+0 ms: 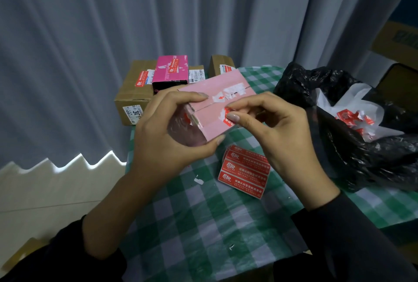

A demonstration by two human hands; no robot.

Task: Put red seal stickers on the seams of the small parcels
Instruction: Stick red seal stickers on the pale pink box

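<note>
Your left hand point(162, 127) curls round the pink parcel point(217, 105), held between both hands. Your right hand point(271, 127) pinches a torn red seal sticker point(228, 121) at the seam, thumb against forefinger. You seem mid-placement, so next smooth it flat across the seam. Spare sticker sheets point(244, 170) lie below your right fingers.

Single head view — looks forward, down onto checked table point(203, 225), close above hands.

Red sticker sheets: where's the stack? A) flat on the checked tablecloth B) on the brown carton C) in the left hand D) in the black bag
A: the stack of red sticker sheets lies flat on the green checked tablecloth; the left hand grips the pink parcel instead.
</note>
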